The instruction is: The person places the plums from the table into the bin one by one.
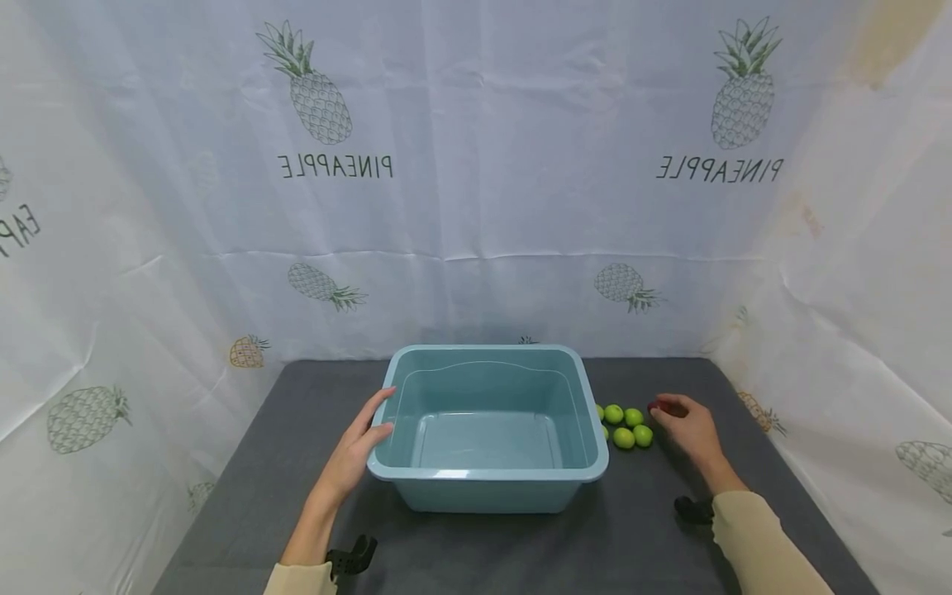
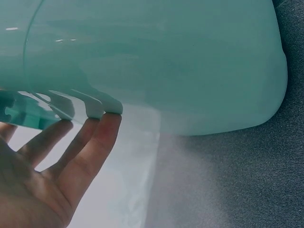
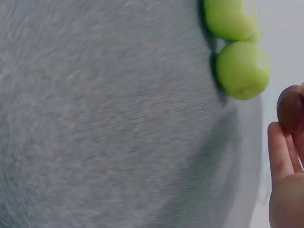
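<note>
I see grey counter (image 1: 271, 463), w/ white cloth (image 1: 483, 215) of pineapple prints behind and on both sides. The tub (image 1: 487, 497) stands on it, approx. mid; L hand (image 1: 345, 467) has its grip on the L rim. R hand (image 1: 690, 431) pinches a red fruit (image 1: 654, 406), just R of green fruits (image 1: 624, 438). L wrist cam shows fingertips (image 2: 110, 124) touching tub's outer wall, which head cam hides.

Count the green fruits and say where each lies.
6 visible: three green fruits in a back row, three in front, all right of the basin. It partly covers each row's leftmost; more may be hidden.
</note>
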The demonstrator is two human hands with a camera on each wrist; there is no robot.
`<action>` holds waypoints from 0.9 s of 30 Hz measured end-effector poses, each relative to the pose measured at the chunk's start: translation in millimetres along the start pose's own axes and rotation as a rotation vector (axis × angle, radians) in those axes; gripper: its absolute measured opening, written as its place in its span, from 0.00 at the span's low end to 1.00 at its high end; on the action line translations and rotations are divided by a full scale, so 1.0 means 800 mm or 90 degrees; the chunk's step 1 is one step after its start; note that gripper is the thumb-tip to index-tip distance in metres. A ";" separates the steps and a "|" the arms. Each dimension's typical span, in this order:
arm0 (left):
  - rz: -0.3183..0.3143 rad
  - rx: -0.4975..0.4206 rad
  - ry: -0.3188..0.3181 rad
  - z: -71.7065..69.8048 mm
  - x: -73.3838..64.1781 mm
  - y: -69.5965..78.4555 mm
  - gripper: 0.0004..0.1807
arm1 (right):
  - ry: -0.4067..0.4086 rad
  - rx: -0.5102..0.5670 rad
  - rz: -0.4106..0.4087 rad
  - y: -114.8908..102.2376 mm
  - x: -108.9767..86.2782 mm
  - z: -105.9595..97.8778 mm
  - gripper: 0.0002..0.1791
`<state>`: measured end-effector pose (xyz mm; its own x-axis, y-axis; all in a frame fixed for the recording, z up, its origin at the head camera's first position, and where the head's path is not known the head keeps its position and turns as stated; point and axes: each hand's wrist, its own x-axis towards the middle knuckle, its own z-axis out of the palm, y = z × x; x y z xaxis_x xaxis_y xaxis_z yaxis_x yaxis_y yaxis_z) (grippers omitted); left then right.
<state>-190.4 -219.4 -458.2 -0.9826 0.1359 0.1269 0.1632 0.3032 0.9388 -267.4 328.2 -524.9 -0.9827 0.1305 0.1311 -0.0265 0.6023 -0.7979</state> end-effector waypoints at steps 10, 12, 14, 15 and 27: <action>-0.001 0.004 -0.003 -0.001 -0.001 0.000 0.29 | 0.003 0.005 -0.034 -0.020 0.003 -0.008 0.26; -0.002 0.003 -0.003 -0.001 -0.001 0.000 0.29 | 0.006 0.006 -0.039 -0.025 0.003 -0.009 0.26; -0.004 -0.001 -0.005 -0.001 -0.001 0.001 0.29 | 0.014 0.008 -0.045 -0.030 0.003 -0.010 0.26; -0.003 -0.002 -0.005 -0.001 -0.001 0.002 0.29 | 0.019 0.009 -0.047 -0.033 0.003 -0.011 0.26; -0.004 0.000 -0.005 -0.001 0.000 0.003 0.29 | 0.033 0.071 -0.113 -0.074 -0.007 -0.015 0.24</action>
<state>-189.7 -219.2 -455.6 -0.9828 0.1410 0.1194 0.1577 0.3036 0.9397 -257.8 301.3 -471.0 -0.9504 0.0720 0.3027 -0.2211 0.5284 -0.8197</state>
